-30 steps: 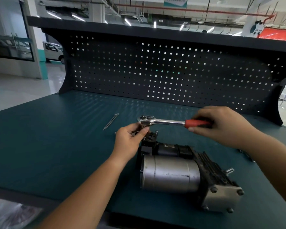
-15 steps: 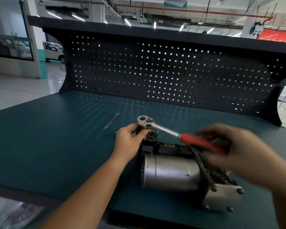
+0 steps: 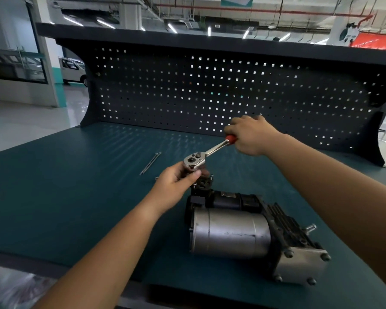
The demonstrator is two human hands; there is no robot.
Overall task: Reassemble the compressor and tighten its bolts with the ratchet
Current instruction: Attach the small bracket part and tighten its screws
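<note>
The compressor (image 3: 230,233), a silver cylinder with black housing and a bolted grey end plate, lies on the teal bench. A chrome ratchet (image 3: 206,153) with a red handle stands over the compressor's far left end, its head down by the black fitting there. My left hand (image 3: 178,177) pinches the ratchet's head and the socket under it; what the socket sits on is hidden. My right hand (image 3: 252,134) grips the red handle, which points up and to the right, toward the pegboard.
Two long thin bolts (image 3: 151,162) lie on the bench (image 3: 65,186) left of the ratchet head. A dark pegboard (image 3: 210,90) with a shelf above closes off the back. The bench's front edge runs just below the compressor.
My right hand has swung the ratchet handle from the near right, over the compressor, round to the far right by the pegboard. My left hand has stayed on the ratchet head.
</note>
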